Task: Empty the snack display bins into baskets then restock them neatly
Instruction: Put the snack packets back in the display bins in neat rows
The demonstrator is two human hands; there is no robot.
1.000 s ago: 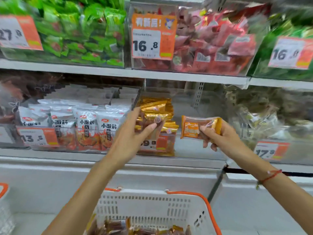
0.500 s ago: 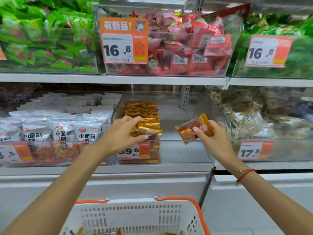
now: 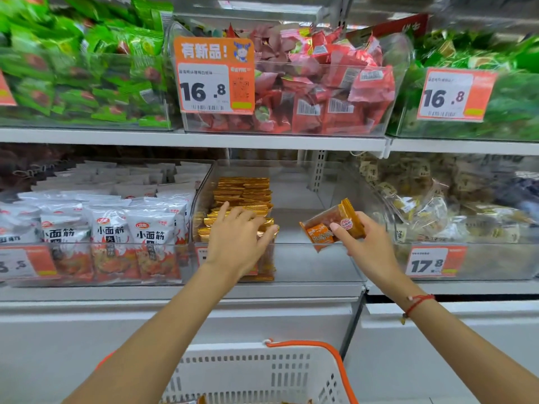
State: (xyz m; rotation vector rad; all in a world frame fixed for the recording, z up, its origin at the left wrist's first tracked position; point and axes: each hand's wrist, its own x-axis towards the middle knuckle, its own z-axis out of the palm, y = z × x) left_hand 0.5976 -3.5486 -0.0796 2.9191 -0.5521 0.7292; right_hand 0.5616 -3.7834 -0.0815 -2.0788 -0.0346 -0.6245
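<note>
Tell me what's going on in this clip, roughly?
A person is restocking the clear middle bin on the lower shelf. The left hand rests on a stack of gold packets lined up along the bin's left side, fingers fairly straight. The right hand has a pinch grip on one orange packet, held tilted over the bin's bare right side. A white basket with an orange handle sits below, with a few packets left in it.

bins [image 3: 291, 167] 6 | price tags [image 3: 215, 75] 6 | basket [image 3: 256, 371] 1 | hands [image 3: 237, 243] 2 | bracelet [image 3: 417, 305] 1
</note>
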